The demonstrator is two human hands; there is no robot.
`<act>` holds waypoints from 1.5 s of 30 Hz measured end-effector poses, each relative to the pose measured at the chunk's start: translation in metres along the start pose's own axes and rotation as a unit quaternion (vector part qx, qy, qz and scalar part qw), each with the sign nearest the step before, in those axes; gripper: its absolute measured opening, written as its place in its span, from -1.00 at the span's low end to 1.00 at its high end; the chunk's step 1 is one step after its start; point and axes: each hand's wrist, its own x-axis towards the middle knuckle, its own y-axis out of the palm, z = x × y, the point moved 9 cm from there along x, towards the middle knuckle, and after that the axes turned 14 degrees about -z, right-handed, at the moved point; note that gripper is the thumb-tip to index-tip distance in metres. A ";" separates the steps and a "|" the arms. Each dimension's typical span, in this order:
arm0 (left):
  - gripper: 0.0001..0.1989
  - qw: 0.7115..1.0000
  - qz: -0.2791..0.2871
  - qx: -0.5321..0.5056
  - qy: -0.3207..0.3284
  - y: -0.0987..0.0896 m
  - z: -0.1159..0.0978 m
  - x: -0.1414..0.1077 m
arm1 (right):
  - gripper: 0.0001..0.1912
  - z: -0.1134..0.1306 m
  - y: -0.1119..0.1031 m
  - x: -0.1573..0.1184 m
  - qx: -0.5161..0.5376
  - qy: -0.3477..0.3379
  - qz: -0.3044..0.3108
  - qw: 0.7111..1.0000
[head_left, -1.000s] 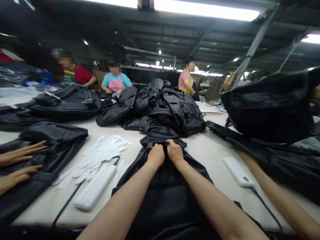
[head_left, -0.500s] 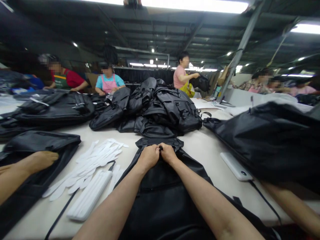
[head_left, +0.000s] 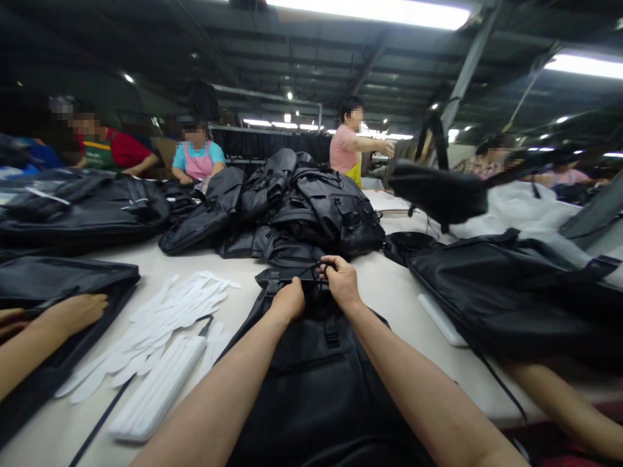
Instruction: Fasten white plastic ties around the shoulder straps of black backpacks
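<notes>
My left hand (head_left: 288, 300) is closed at the top edge of a black backpack (head_left: 316, 383), which lies flat on the table in front of me. My right hand (head_left: 342, 282) sits slightly higher and pinches a thin black strap (head_left: 311, 272) at the bag's top handle. The strap runs between my hands, and my fingers hide part of it. At the left edge, a co-worker's hand (head_left: 73, 313) rests on another black bag (head_left: 63, 292).
A heap of black backpacks (head_left: 302, 207) stands just beyond my hands. White strips (head_left: 170, 318) and a white bundle (head_left: 158, 389) lie to the left. On the right, a co-worker's forearm (head_left: 559, 402) lies by a black bag (head_left: 501, 292), over a flat white pad (head_left: 440, 321).
My right hand has moved up and away from my left, drawing the thin strap out between them. The large black bag on the right has dropped lower, and another black bag now hangs in the air behind it.
</notes>
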 end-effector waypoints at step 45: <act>-0.62 0.969 -0.047 0.148 0.191 0.015 0.010 -0.076 | -0.72 -0.063 0.066 -0.055 -0.602 -0.159 0.348 0.700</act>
